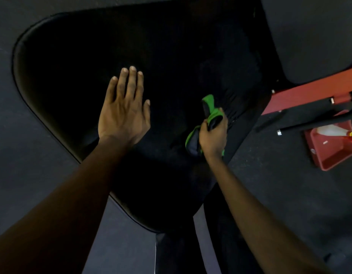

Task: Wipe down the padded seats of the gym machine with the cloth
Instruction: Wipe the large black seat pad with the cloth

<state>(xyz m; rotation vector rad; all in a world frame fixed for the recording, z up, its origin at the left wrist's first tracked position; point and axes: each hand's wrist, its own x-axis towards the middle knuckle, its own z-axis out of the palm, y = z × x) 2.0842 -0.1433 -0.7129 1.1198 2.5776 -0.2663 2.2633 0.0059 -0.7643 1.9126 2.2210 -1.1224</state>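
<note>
While left hand (pixel 123 113) rests flat on padded seat (pixel 72 56), right hand (pixel 212 137) grips cloth (pixel 209 104).
Cloth is near its right edge; most seat surface lies leftward.

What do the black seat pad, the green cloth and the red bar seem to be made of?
Seat pad: probably vinyl or faux leather; smooth, faint sheen, piped rim. Green cloth: soft fabric, perhaps microfibre; it bunches in the right hand. Red bar: likely painted metal; straight, rigid, with silvery fasteners.

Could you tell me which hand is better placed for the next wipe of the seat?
Probably the right hand: it grips the green cloth over the padded seat, while the left hand lies flat and empty on it.
</note>
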